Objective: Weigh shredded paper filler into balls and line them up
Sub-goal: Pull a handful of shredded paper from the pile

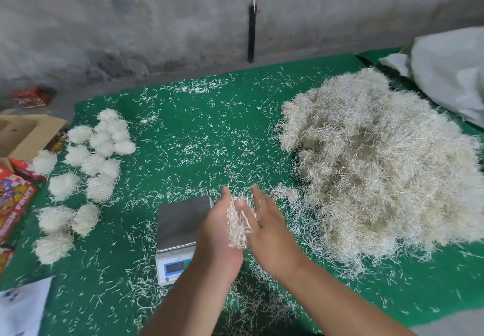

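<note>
Right beside the scale [180, 227], just to its right, the left hand [218, 236] and right hand [269, 231] press a paper clump [237, 224] between flat palms, fingers straight. Finished balls [99, 152] lie left of the scale; the big pile [379, 165] lies right.

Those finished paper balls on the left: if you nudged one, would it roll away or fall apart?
Probably neither fully. The paper balls look fuzzy, with strands sticking out, so they would likely snag on the green mat rather than roll. They seem light and loosely tangled; the loose strands scattered around suggest they shed bits.
</note>
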Demonstrator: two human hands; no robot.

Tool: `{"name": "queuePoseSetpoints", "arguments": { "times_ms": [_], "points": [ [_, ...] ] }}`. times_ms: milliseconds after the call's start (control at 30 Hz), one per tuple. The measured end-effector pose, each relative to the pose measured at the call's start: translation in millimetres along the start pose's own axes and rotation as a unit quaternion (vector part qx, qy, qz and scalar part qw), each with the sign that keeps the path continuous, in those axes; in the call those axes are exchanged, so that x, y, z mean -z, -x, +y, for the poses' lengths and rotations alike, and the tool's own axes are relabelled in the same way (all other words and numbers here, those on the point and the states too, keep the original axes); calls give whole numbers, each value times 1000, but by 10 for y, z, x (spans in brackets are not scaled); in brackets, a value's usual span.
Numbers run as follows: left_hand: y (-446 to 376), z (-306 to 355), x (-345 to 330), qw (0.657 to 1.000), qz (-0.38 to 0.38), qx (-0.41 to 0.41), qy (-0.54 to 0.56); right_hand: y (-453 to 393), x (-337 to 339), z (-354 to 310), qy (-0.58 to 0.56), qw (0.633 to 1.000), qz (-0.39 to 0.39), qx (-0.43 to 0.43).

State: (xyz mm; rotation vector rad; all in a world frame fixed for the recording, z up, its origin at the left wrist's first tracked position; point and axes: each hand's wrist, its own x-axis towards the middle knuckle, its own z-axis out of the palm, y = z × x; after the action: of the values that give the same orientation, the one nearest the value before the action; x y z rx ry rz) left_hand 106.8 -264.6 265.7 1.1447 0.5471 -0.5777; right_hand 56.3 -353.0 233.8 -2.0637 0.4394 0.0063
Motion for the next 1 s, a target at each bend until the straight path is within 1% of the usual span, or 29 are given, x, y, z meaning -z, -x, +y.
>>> {"name": "queuePoseSetpoints", "arguments": {
  "times_ms": [67,100,133,167,200,233,267,300,333,367,400,467,500,533,567,600,633,667,700,733,767,800,833,867,900,933,967,1000],
  "points": [
    [-8,55,14,997,49,-51,-30,60,-9,-1,-70,993,-83,-53],
    [1,88,11,994,67,-78,-44,86,5,-20,-140,979,-122,-83],
    [17,113,9,990,71,-108,-59,109,19,-52,-232,953,-163,-107],
    [30,130,15,986,67,-137,-72,126,33,-84,-340,910,-204,-122],
    [33,136,25,980,53,-172,-85,133,54,-100,-463,844,-235,-136],
    [46,137,31,969,31,-217,-113,132,83,-101,-558,780,-233,-161],
    [60,116,36,948,5,-274,-161,145,110,-111,-614,735,-218,-188],
    [66,71,43,921,-16,-322,-218,159,155,-183,-645,706,-204,-211],
    [74,7,51,894,-35,-358,-269,165,191,-255,-659,692,-196,-221],
    [70,-62,67,864,-47,-384,-321,159,195,-268,-663,693,-186,-214],
    [42,-133,93,827,-38,-412,-382,152,170,-270,-654,706,-169,-214],
    [-5,-227,117,728,28,-447,-519,135,96,-265,-652,712,-136,-222],
    [-17,-244,111,697,56,-441,-563,134,61,-273,-648,718,-117,-227],
    [-19,-245,95,683,63,-429,-587,138,32,-305,-641,727,-96,-226],
    [-12,-244,83,679,57,-422,-598,138,2,-334,-628,743,-71,-221],
    [-1,-258,82,686,41,-421,-592,142,-20,-359,-610,762,-44,-213],
    [15,-285,88,707,14,-413,-574,130,-31,-362,-592,779,-16,-207],
    [37,-314,95,750,-22,-383,-538,105,-20,-378,-564,801,10,-200],
    [80,-341,100,810,-63,-331,-480,63,6,-362,-532,823,32,-195],
    [131,-357,103,874,-98,-259,-398,19,46,-365,-504,841,46,-193],
    [182,-365,105,935,-118,-176,-286,-24,78,-362,-484,852,58,-191],
    [224,-347,118,978,-105,-74,-162,-61,110,-347,-456,867,74,-186],
    [217,-327,155,994,-86,42,-48,-88,129,-320,-402,897,92,-161],
    [185,-310,212,984,-98,142,34,-78,137,-309,-322,934,105,-112],
    [128,-314,272,964,-139,206,92,-41,115,-308,-234,966,103,-44],
    [91,-292,327,948,-179,232,127,1,53,-273,-169,982,81,19],
    [69,-260,374,943,-196,231,141,46,-28,-220,-120,989,58,61],
    [28,-251,411,952,-186,209,125,86,-113,-152,-76,993,40,84]
  ]
}}
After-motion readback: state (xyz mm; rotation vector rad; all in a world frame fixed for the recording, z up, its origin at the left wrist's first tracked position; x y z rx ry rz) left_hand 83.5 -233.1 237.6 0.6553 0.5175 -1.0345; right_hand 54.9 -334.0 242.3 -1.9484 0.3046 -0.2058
